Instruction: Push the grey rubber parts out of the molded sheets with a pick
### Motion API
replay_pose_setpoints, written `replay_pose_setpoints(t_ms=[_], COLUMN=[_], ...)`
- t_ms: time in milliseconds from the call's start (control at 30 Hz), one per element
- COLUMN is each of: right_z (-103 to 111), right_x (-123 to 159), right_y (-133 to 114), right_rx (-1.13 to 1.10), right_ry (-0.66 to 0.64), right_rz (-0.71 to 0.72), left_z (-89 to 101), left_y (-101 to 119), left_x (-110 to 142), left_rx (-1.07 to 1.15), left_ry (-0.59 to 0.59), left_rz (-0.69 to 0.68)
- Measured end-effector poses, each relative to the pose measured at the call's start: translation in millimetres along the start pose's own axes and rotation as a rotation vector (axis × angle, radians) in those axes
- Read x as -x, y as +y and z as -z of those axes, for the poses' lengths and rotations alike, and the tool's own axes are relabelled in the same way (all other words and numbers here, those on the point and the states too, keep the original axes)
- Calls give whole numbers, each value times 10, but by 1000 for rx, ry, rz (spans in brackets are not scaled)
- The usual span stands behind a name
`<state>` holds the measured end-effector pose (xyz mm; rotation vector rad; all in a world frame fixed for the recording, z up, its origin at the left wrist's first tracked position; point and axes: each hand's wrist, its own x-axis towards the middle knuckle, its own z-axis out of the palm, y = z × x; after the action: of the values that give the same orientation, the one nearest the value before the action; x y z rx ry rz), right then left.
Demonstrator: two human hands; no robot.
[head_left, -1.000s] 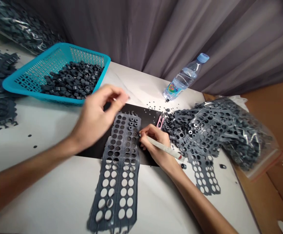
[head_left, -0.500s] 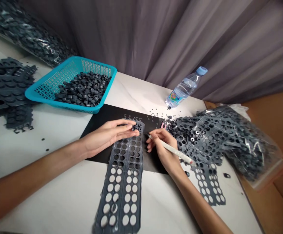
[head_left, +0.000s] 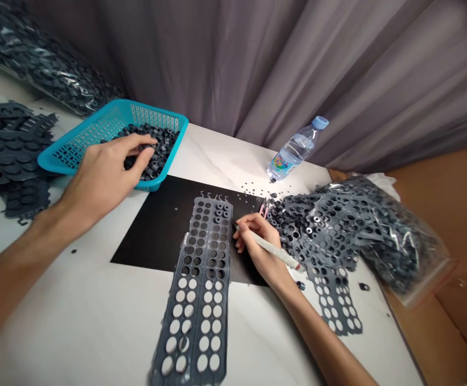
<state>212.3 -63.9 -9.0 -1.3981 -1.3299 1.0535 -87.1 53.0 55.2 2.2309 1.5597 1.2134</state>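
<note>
Head: pen-like tool [head_left: 271,247] tip points left, prob.

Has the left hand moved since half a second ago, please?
Yes. The left hand left the grey sheet and reached up-left into the blue basket.

Left forearm stretched diagonally from lower left toward upper middle, wrist straight. Left hand [head_left: 104,174] palm down, fingers loosely curled, fingertips [head_left: 147,155] bent downward, thumb extended forward along the top. Right forearm entering from lower right, angled up and left. Right hand [head_left: 259,244] low, resting on its outer edge, fingers pinched together in a writing grip, knuckles bent.
</note>
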Motion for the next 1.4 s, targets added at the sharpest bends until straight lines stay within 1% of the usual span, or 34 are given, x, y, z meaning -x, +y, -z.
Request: replay_pose_setpoints(t_ms=[67,100,133,167,200,233,300,333,367,433,533,633,767,1033,1133,1233,1300,1400], right_z=[-6,-11,-18,-27,-38,-52,-83,-99,-113,-133,-144,-143,-141,-133,-131,-133,-138,-145], right_x=[8,12,16,18,17,15,1,-9,-19,-40,-61,-68,-70,-74,-73,-71,-72,-79], right_y=[-16,-29,-44,-59,-72,-82,-89,-85,-78,-59,-37,-32,-38,-43,-29,-20,-18,-12], right_rx=[47,73,96,111,117,112,75,51,26,-16,-44,-39,-28,-36,-34,-34,-37,-46], right_ry=[8,12,11,5,-6,-23,-59,-70,-74,-75,-82,-89,-95,-105,-110,-108,-97,-98], right_rz=[3,9,17,25,31,31,19,11,4,-3,-7,-10,-18,-21,-21,-6,-2,-13], left_z=[15,-8,-49,-105,-173,-247,-400,-469,-530,-618,-676,-685,-682,-688,-701,-712,-713,-701], left_y=[-138,-142,-99,-17,90,208,415,483,522,527,456,424,453,497,521,544,550,544], left_x=[-45,-34,1,57,130,216,395,475,540,618,620,580,569,570,566,563,562,552], left_rx=[-110,-127,-127,-115,-90,-46,55,101,133,175,219,234,212,178,119,63,71,130], left_ry=[13,9,-2,-37,-92,-178,-411,-500,-556,-612,-631,-635,-629,-620,-608,-628,-643,-645], left_rz=[-88,-137,-182,-218,-261,-293,-318,-311,-299,-269,-230,-241,-278,-283,-312,-349,-352,-323])
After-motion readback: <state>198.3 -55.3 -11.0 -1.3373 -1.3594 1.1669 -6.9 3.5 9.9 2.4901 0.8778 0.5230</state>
